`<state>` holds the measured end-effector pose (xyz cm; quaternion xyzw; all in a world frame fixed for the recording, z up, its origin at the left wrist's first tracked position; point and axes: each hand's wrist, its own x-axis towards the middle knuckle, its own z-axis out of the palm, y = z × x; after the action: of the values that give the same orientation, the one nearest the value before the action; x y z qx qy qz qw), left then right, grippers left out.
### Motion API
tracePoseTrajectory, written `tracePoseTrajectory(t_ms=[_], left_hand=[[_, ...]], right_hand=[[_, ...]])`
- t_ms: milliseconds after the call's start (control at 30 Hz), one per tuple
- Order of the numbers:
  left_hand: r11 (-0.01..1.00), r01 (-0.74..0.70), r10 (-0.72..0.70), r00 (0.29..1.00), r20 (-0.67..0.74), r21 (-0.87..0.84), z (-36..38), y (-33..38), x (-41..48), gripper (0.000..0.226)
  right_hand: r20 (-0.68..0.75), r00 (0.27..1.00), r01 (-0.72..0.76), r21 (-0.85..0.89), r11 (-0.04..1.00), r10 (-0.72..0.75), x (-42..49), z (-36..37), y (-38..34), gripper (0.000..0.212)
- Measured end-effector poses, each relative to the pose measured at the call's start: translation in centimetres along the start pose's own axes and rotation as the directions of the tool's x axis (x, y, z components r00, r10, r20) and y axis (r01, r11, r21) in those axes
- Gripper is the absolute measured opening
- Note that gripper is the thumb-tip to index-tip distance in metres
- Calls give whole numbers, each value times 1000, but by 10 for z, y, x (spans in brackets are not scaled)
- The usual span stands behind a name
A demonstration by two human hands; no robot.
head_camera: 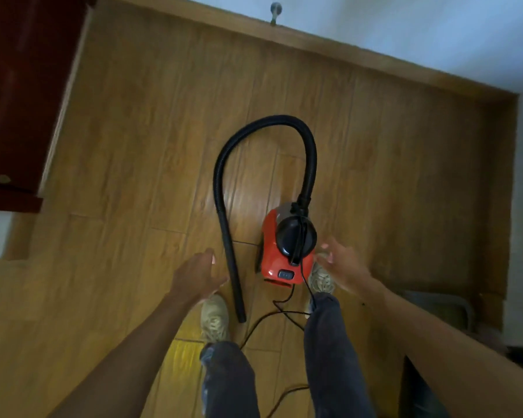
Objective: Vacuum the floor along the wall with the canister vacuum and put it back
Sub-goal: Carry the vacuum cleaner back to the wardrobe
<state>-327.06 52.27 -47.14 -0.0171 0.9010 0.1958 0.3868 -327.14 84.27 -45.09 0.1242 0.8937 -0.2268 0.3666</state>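
A red canister vacuum (277, 263) with a black round top stands on the wooden floor just in front of my feet. Its black hose (264, 123) arches up from the canister and comes down to the left, ending in a straight black tube (234, 276) that lies on the floor. A thin black power cord (281, 312) trails from the canister back between my legs. My left hand (197, 277) hovers with its fingers spread left of the tube, holding nothing. To the right of the canister my right hand (341, 267) hovers, fingers spread and empty.
A white wall (405, 28) with a wooden skirting board (314, 37) runs across the top. A dark red cabinet (21, 95) stands at the left. A grey object (441, 309) lies at the lower right near a second wall. Open floor (151, 131) lies beyond the vacuum.
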Motion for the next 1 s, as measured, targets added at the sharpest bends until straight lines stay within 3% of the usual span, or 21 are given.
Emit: tracePoseTrajectory(t_ms=[100, 300, 467, 700, 1000], left_hand=[[993, -54, 54, 999, -2, 110, -24, -15, -24, 51], [964, -126, 115, 991, 62, 233, -34, -37, -53, 54], [928, -162, 127, 984, 123, 336, -17, -42, -63, 58], [872, -213, 137, 970, 199, 441, 16, -44, -51, 55], [850, -230, 130, 963, 236, 474, 52, -38, -19, 54]], right_hand=[[-74, 997, -36, 27, 999, 37, -44, 6, -17, 35], [-84, 992, -89, 55, 994, 94, -103, 36, -34, 38], [-65, 983, -168, 51, 985, 171, -121, 61, -26, 29], [-64, 988, -138, 51, 989, 141, -116, 92, -6, 45], [-48, 997, -52, 50, 997, 54, -77, 107, 13, 36]])
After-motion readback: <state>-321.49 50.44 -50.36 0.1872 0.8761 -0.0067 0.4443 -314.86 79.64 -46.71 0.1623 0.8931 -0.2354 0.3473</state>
